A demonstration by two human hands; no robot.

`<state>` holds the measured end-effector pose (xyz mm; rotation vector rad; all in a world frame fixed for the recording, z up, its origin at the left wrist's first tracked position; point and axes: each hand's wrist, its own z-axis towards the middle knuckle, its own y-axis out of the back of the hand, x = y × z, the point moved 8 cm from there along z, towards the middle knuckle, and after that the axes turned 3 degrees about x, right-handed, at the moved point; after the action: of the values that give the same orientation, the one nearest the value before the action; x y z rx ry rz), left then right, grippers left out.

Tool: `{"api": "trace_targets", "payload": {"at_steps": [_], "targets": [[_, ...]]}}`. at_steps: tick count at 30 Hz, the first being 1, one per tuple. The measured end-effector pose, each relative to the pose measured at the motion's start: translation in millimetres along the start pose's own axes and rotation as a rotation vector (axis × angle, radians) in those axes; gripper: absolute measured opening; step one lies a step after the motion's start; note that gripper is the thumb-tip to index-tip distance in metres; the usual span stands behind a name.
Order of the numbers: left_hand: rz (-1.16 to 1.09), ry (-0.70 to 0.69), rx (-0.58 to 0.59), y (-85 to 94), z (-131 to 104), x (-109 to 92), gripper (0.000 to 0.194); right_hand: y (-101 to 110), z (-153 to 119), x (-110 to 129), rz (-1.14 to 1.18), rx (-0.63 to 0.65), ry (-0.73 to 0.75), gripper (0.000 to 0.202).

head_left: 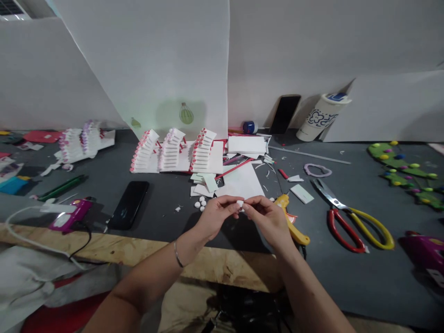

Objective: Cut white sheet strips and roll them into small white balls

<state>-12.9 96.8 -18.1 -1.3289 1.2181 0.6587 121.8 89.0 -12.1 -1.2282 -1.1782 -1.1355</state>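
Facing a white board (194,51) at twelve o'clock, counting from the meeting point of left hand (218,215) and right hand (268,219). Working over a dark table (347,286), with its wooden edge (225,266) at six o'clock. Seeing three white stair models (169,155), ends coloured pink and red, side by side at ten o'clock. Then large shears (336,203), with one red and one yellow handle, lying flat at three o'clock; farther out that way, green cut-outs (391,158) dotted with small coloured balls. Between one and two o'clock, a lidded white cup (321,115) with a blue pattern, near a propped phone (285,114). At nine o'clock, a flat-lying phone (129,205). Just beside the right hand, toward four o'clock, a yellow glue gun (297,231), partly covered. At two o'clock, a pale purple ring (317,170). Near the left hand, at nine o'clock, a few loose white balls (200,203). Pinching one white ball (240,203) at the clock's very centre, above the table, with thumbs and fingers of both hands closed on it from either side, fingertips nearly meeting.
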Motion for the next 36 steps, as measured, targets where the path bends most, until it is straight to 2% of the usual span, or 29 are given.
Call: {"api": "trace_targets", "payload": {"at_steps": [6,12,16,23,28,36], "targets": [[0.046,-0.014,-0.008,1.8,1.2,-1.2,0.026,1.2,-2.3,8.3,-0.055,-0.016,0.067,0.019],[0.221,-0.061,-0.02,4.1,-1.5,-5.4,0.022,-1.4,-3.1,6.4,-0.114,0.058,0.074,0.016],[0.286,-0.084,-0.039,5.0,-1.8,-6.7,0.021,-3.5,-3.6,10.1,-0.163,0.057,0.103,0.015],[0.193,-0.057,0.002,2.5,1.7,-6.3,0.032,-0.5,0.1,6.8,-0.064,-0.007,0.031,0.023],[0.14,-0.066,-0.008,5.3,4.5,-6.8,0.026,-1.6,-0.3,3.0,0.015,0.007,0.016,0.022],[0.055,0.016,0.055,4.4,5.9,1.0,0.031,2.5,-2.7,5.9,-0.127,0.0,0.121,0.015]]}}
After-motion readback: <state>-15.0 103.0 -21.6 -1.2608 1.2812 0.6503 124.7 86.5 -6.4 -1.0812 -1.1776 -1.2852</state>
